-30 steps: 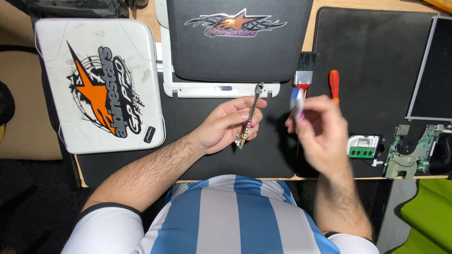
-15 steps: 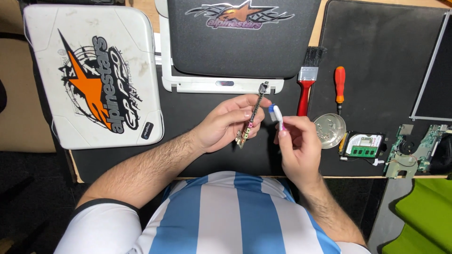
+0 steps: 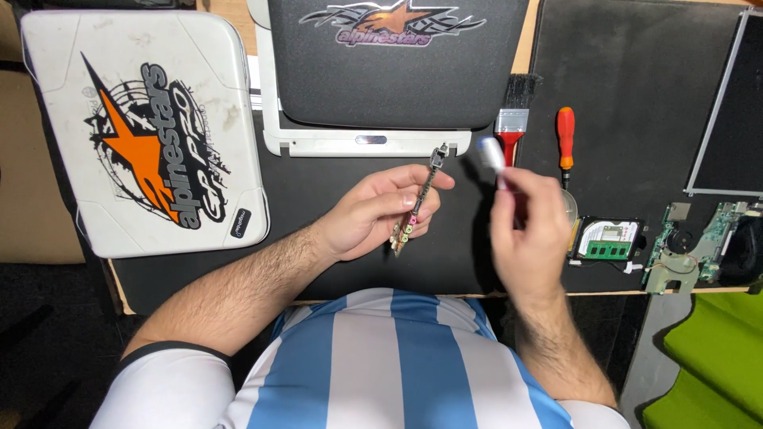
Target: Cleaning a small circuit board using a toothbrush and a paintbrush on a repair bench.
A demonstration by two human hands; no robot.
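Observation:
My left hand (image 3: 380, 213) grips a narrow, long circuit board strip (image 3: 419, 199) with small coloured connectors at its lower end, held tilted above the black mat (image 3: 334, 254). To its right, my right hand (image 3: 531, 230) is blurred and holds a small white stick-like object with a bluish tip (image 3: 492, 154), pointing up and away from me. The two hands are apart, the white object's tip a little to the right of the strip's upper end.
A white laptop lid with an orange star sticker (image 3: 147, 131) lies at the left. A dark laptop on a white base (image 3: 393, 67) sits ahead. A red-handled brush (image 3: 514, 119), a red screwdriver (image 3: 565, 135), a hard drive (image 3: 608, 240) and a circuit board with fan (image 3: 699, 242) lie right.
My right hand swung from the right toward the strip, then back out to the right with the white object. My left hand kept the strip nearly still.

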